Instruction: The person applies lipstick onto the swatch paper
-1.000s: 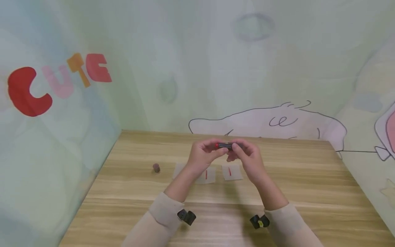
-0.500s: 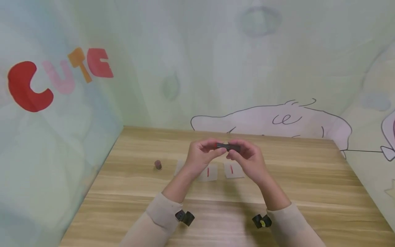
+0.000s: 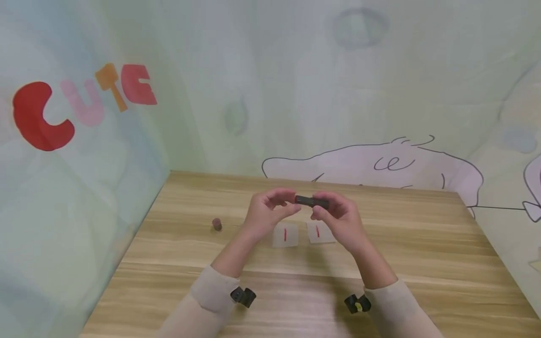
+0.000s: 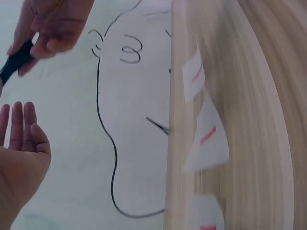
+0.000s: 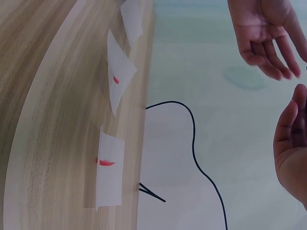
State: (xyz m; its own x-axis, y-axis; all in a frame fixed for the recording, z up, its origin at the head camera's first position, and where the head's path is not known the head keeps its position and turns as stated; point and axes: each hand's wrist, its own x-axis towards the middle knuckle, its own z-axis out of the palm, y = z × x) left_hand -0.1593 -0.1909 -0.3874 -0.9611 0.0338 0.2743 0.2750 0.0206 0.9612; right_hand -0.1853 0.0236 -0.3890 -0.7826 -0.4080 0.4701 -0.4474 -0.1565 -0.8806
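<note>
My right hand (image 3: 341,218) grips a short black marker-like tube (image 3: 313,202) with a touch of red at its left end; its exact kind is hard to tell. It lies level above the table. My left hand (image 3: 268,211) is at the tube's left end, thumb and forefinger spread loosely beside that end. The left wrist view shows the left hand (image 4: 21,163) with several fingers extended and the tube (image 4: 18,62) between the right hand's fingers. Below are paper pieces (image 3: 285,240) (image 3: 322,238), each with a red stroke; a third paper (image 4: 207,211) is hidden from the head view.
A small brownish cylinder (image 3: 217,224) stands on the wooden table (image 3: 422,253), left of the papers. Printed cloth walls (image 3: 211,84) rise along the table's back and sides. Dark wrist cameras (image 3: 243,297) sit at both sleeve cuffs.
My left hand has slid leftward along the tube to its end, and more of the tube shows. The right thumb has shifted lower on the tube. The view has tilted slightly.
</note>
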